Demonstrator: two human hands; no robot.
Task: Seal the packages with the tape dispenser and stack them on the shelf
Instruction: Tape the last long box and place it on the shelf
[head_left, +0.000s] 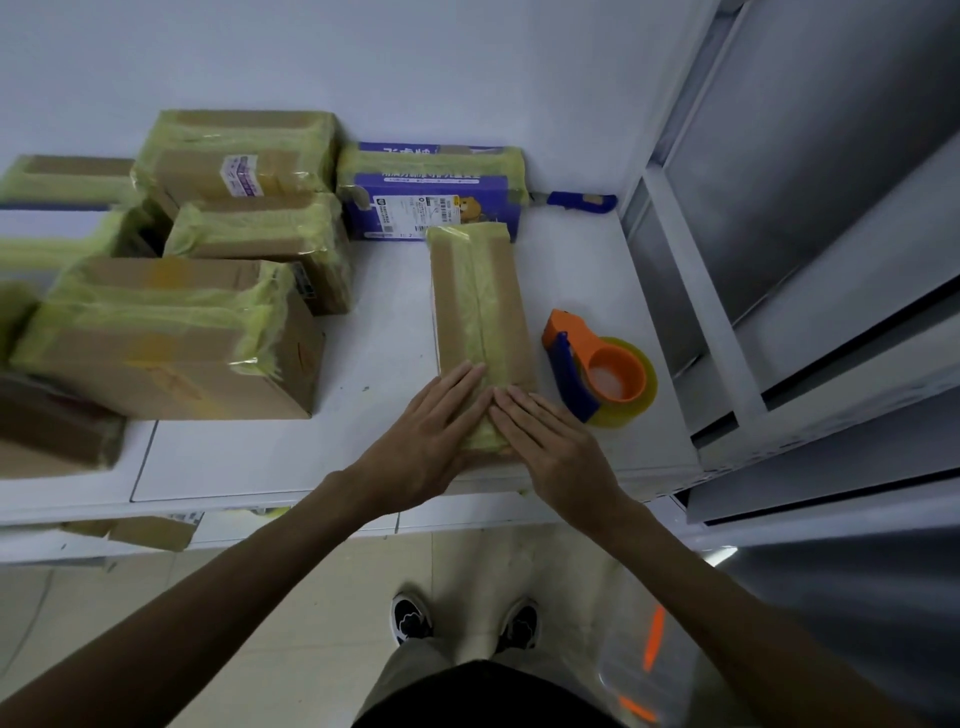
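Both hands lie flat with fingers straight, the left hand (434, 421) and right hand (550, 441) pressing the near end of a long taped package (480, 312) on the white table (374, 332). Just right of the right hand sits the tape dispenser (597, 366). Beyond the left hand, taped boxes (171, 332) crowd together.

Wall (363, 62): plain white, unmarked, behind the worktop.
Worktop (384, 322): white, matte, with a thin seam between panels near its front edge.
Shelf unit (831, 156): on the right, white frame, grey metal panels with a dull sheen.
Floor (270, 623): pale beige tiles, faint joints.
Light: soft, even, cool.
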